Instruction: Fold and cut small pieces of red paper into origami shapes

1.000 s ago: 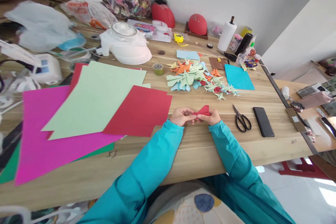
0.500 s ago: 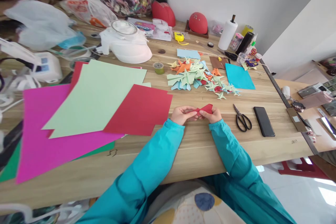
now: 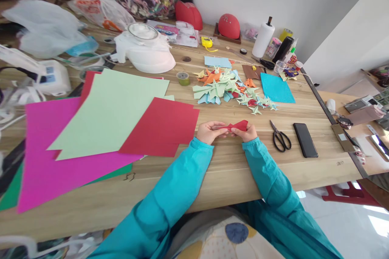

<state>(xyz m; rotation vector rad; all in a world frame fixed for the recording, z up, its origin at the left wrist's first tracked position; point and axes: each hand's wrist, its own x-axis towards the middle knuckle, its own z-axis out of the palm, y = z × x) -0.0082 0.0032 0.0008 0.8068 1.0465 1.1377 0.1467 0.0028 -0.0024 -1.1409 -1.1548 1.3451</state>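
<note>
Between both hands is a small folded piece of red paper, partly covered by fingers. My left hand pinches its left end, thumb on top. The right end sits between the thumb and fingers of my right hand, with a pointed flap sticking up. Beyond the hands lies a heap of folded paper figures in pale green, orange, blue and red. Flat red sheets are left of my left hand. Black-handled scissors lie to the right of my right hand.
Large pale green paper and magenta paper spread over the left of the table. A black phone lies right of the scissors. Turquoise paper and a roll of tape flank the heap. A white cap-like item stands behind.
The red paper's right flap has shifted slightly to the right between my fingers. Both hands keep their hold in nearly the same place.
</note>
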